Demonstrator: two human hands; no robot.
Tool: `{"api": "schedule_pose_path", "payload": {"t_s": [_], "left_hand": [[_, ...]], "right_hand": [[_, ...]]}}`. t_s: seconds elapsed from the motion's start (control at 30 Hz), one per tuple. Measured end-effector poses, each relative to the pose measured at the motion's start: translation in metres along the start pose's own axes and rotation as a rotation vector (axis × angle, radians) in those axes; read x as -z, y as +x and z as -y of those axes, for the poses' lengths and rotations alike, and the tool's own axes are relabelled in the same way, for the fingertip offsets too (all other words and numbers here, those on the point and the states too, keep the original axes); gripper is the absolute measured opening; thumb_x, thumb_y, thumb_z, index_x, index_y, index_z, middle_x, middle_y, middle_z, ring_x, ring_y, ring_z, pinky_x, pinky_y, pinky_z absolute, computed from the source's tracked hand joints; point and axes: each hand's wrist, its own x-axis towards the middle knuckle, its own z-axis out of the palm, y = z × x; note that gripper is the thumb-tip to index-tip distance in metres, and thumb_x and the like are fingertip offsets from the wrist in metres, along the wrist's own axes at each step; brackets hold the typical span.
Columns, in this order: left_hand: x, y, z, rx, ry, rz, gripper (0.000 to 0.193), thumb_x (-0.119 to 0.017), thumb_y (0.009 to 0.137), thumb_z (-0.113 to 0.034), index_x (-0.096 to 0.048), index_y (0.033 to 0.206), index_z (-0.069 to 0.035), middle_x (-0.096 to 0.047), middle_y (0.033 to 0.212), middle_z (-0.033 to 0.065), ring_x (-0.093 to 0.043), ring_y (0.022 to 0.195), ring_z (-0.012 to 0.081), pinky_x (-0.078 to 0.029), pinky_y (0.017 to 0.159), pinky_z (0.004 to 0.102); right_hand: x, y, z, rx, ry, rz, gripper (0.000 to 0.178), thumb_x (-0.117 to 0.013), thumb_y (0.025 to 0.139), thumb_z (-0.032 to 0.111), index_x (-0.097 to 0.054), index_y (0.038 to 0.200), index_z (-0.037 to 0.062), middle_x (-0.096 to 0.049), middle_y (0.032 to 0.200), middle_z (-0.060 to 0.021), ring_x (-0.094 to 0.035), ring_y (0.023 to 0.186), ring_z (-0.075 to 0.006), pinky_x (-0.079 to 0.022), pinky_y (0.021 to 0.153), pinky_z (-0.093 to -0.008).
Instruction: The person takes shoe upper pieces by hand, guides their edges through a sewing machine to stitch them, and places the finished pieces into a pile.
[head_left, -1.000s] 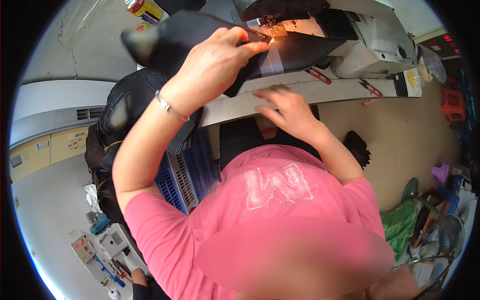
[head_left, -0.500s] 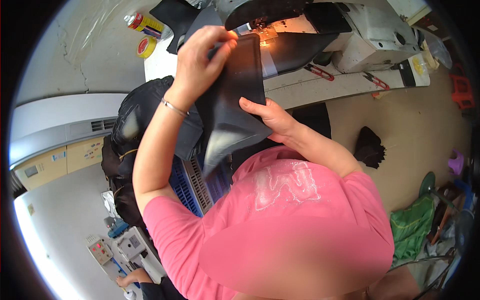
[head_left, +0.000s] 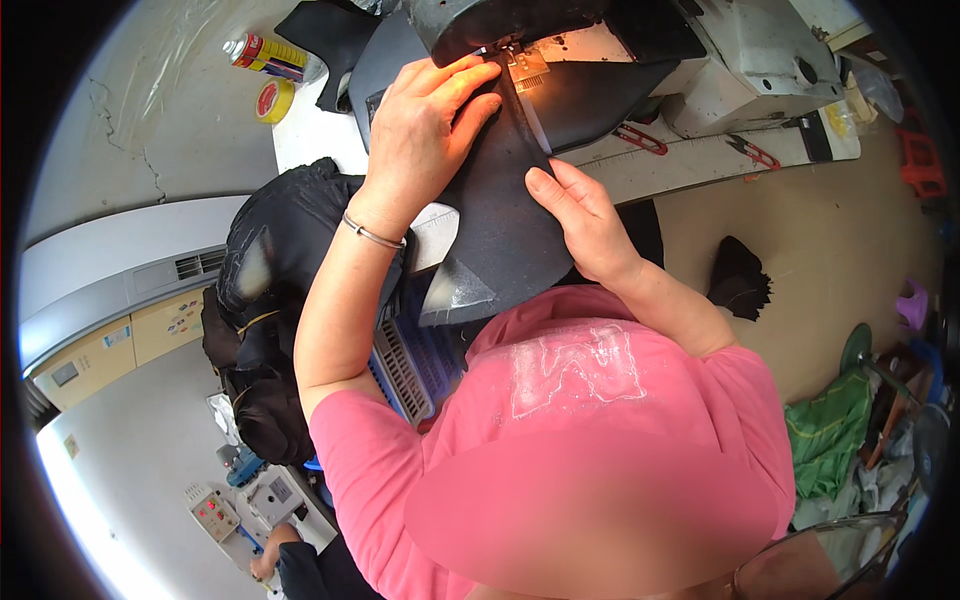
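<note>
A black fabric panel (head_left: 505, 225) with a pale patch at its lower corner hangs from the sewing machine (head_left: 745, 65) toward my lap. Close to the lit presser foot (head_left: 516, 52), my left hand (head_left: 425, 120) grips the panel's top part, thumb and fingers drawn together. Lower down, my right hand (head_left: 590, 215) pinches the panel's right edge, thumb on top. The far edge lies beside the needle area, and the machine head partly hides it. More black material (head_left: 590, 100) lies on the bed right of the needle.
Two red-handled thread snips, one nearer (head_left: 640, 138) and one farther right (head_left: 755, 152), lie along the table edge. At left are a spray can (head_left: 265, 56), yellow tape roll (head_left: 274, 101) and black bundle (head_left: 290, 230). A co-worker's hand (head_left: 270, 553) shows at lower left.
The panel has moved up against the presser foot and lies flatter. My left hand has lowered its fingers onto it; my right hand has slid slightly up and right along the edge.
</note>
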Motion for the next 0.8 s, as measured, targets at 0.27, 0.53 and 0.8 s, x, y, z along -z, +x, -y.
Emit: {"api": "schedule_pose_path", "payload": {"t_s": [0.27,0.53,0.8], "left_hand": [[-0.008,0.005,-0.004,-0.013,0.018,-0.06,0.026,-0.076,0.087,-0.016,-0.075,0.112,-0.008,-0.074,0.112,0.0083,-0.068,0.101,0.0293,-0.054,0.088,0.0359],[-0.009,0.003,-0.007,0.059,0.041,-0.074,0.02,-0.078,0.085,-0.022,-0.076,0.1,-0.008,-0.075,0.104,0.0061,-0.068,0.095,0.0267,-0.054,0.084,0.0346],[-0.002,0.013,-0.001,0.049,0.17,-0.037,0.028,-0.081,0.083,-0.034,-0.079,0.1,-0.012,-0.068,0.078,0.0093,-0.067,0.084,0.0269,-0.053,0.071,0.036]], "right_hand": [[0.013,-0.006,0.014,0.012,-0.2,-0.006,0.017,-0.057,0.107,0.017,-0.061,0.11,0.0004,-0.065,0.095,0.0036,-0.056,0.083,-0.0007,-0.048,0.073,-0.0202],[0.014,-0.014,0.009,0.635,-0.909,-0.223,0.024,-0.065,0.1,0.005,-0.055,0.12,-0.0015,-0.066,0.083,-0.0095,-0.059,0.061,-0.0108,-0.048,0.057,-0.0245],[0.013,-0.002,0.024,0.823,-1.137,-0.322,0.031,-0.07,0.094,0.006,-0.061,0.123,0.0025,-0.07,0.079,-0.008,-0.068,0.059,-0.0221,-0.052,0.051,-0.0324]]}}
